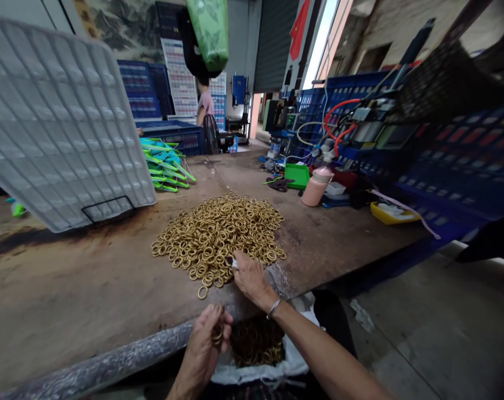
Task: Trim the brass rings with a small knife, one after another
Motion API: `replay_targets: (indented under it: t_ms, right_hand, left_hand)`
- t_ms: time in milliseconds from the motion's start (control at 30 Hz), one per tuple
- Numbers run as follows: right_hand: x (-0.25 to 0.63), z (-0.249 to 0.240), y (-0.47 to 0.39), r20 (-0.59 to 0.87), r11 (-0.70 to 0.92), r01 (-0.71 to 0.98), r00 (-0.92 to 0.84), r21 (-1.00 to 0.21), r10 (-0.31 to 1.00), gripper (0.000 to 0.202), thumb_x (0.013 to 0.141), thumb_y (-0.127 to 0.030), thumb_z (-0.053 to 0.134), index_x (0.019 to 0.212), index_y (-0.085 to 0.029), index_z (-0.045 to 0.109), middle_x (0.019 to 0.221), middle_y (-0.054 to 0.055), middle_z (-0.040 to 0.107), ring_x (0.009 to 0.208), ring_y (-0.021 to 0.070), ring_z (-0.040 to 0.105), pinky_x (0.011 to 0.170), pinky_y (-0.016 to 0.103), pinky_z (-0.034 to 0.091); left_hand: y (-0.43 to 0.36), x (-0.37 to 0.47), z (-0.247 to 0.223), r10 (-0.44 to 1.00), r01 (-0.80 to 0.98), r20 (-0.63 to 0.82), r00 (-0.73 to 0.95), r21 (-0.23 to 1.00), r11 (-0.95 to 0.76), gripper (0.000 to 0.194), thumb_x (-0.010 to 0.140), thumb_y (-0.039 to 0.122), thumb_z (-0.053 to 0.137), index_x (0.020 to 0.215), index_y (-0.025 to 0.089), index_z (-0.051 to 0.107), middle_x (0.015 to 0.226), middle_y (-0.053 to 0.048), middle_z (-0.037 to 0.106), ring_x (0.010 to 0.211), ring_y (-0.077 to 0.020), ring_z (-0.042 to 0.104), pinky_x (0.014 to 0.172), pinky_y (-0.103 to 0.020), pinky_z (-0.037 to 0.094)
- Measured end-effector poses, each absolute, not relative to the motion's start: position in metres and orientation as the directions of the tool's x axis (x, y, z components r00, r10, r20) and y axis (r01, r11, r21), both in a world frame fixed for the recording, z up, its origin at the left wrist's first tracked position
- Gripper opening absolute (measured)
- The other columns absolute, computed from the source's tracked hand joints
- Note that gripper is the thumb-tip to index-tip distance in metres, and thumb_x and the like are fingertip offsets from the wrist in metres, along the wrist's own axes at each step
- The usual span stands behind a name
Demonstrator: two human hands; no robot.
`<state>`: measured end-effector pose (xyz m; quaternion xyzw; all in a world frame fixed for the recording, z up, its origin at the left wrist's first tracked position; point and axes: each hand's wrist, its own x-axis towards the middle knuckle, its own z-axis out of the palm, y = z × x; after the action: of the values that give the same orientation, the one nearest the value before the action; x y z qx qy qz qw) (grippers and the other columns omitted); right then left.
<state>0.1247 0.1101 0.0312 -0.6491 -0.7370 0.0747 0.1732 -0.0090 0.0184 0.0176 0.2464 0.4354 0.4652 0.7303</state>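
A broad heap of brass-coloured rings (222,228) lies on the brown worktable (122,289). At the heap's near right edge is my right hand (252,278), its fingers pinched, with something small and white at the fingertips; whether a ring is between them is hidden. My left hand (206,339), just past the table's front edge, curls around a few brass rings (217,334). Below both hands, a white sack (291,361) sits at my lap with many more rings inside. One loose ring (202,292) rests apart from the heap.
A large translucent ribbed plastic panel (69,128) stands at the left. Green and blue hangers (166,166) lie behind it. A pink bottle (317,186), a green tray (297,175) and a yellow tray (393,213) are at the right. A person (207,111) stands at the back.
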Motion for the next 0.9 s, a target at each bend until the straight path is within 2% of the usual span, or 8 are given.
replay_targets:
  t_ms: [133, 267, 400, 567, 700, 833, 900]
  right_hand:
    - [0.114, 0.032, 0.126, 0.121, 0.149, 0.956, -0.121, -0.254, 0.985, 0.02, 0.085, -0.02, 0.04, 0.101, -0.02, 0.053, 0.093, 0.008, 0.063, 0.079, 0.0189, 0.058, 0.065, 0.029, 0.032]
    - [0.114, 0.026, 0.132, 0.093, 0.153, 0.964, -0.135, -0.219, 0.986, 0.022, 0.083, -0.016, 0.041, 0.102, -0.019, 0.052, 0.093, 0.008, 0.064, 0.079, 0.019, 0.059, 0.064, 0.029, 0.031]
    - [0.121, 0.019, 0.134, 0.097, 0.178, 0.954, -0.159, -0.241, 0.982, 0.023, 0.078, -0.013, 0.043, 0.099, -0.018, 0.051, 0.087, 0.006, 0.066, 0.074, 0.0175, 0.059, 0.061, 0.028, 0.028]
    - [0.128, 0.002, 0.137, 0.17, 0.237, 0.932, -0.196, -0.273, 0.966, 0.017, 0.079, -0.016, 0.043, 0.093, -0.017, 0.054, 0.08, 0.005, 0.064, 0.07, 0.0154, 0.055, 0.06, 0.028, 0.024]
    - [0.128, -0.009, 0.141, 0.193, 0.232, 0.929, -0.182, -0.286, 0.964, 0.017, 0.08, -0.014, 0.04, 0.084, -0.017, 0.056, 0.078, 0.004, 0.063, 0.066, 0.0141, 0.051, 0.059, 0.028, 0.022]
    - [0.129, -0.004, 0.14, 0.202, 0.243, 0.927, -0.189, -0.285, 0.961, 0.02, 0.075, -0.012, 0.043, 0.091, -0.017, 0.055, 0.079, 0.004, 0.063, 0.068, 0.0151, 0.052, 0.06, 0.028, 0.022]
    - [0.13, 0.003, 0.139, 0.2, 0.246, 0.918, -0.19, -0.31, 0.961, 0.022, 0.073, -0.011, 0.044, 0.092, -0.017, 0.054, 0.077, 0.003, 0.062, 0.067, 0.0149, 0.052, 0.06, 0.027, 0.022]
  left_hand:
    - [0.025, -0.014, 0.021, 0.884, -0.529, -0.427, 0.191, 0.714, 0.459, 0.036, 0.064, 0.047, 0.07, 0.075, 0.018, 0.053, 0.062, 0.002, 0.059, 0.045, -0.0061, 0.045, 0.04, -0.017, 0.029]
    - [0.028, -0.017, 0.021, 0.818, -0.62, -0.54, 0.197, 0.578, 0.531, 0.044, 0.053, 0.035, 0.079, 0.088, 0.019, 0.057, 0.061, 0.003, 0.061, 0.047, -0.0074, 0.051, 0.042, -0.017, 0.032]
    - [0.033, -0.019, 0.02, 0.772, -0.689, -0.615, 0.16, 0.49, 0.534, 0.033, 0.049, 0.025, 0.081, 0.071, 0.016, 0.058, 0.064, -0.001, 0.065, 0.054, -0.011, 0.059, 0.044, -0.018, 0.039]
    - [0.038, -0.019, 0.017, 0.729, -0.72, -0.666, 0.159, 0.427, 0.547, 0.033, 0.047, 0.021, 0.082, 0.069, 0.016, 0.059, 0.066, -0.002, 0.068, 0.058, -0.0159, 0.064, 0.042, -0.02, 0.044]
    - [0.041, -0.018, 0.013, 0.727, -0.71, -0.665, 0.169, 0.429, 0.558, 0.028, 0.052, 0.024, 0.081, 0.063, 0.015, 0.058, 0.059, 0.001, 0.062, 0.052, -0.0117, 0.06, 0.039, -0.018, 0.042]
    - [0.044, -0.015, 0.009, 0.766, -0.708, -0.618, 0.178, 0.46, 0.536, 0.033, 0.054, 0.032, 0.081, 0.057, 0.015, 0.052, 0.052, 0.004, 0.055, 0.046, -0.0085, 0.053, 0.034, -0.016, 0.036]
    - [0.045, -0.013, 0.008, 0.774, -0.697, -0.613, 0.161, 0.484, 0.529, 0.039, 0.05, 0.036, 0.083, 0.059, 0.016, 0.051, 0.051, 0.005, 0.053, 0.044, -0.0077, 0.05, 0.034, -0.016, 0.035]
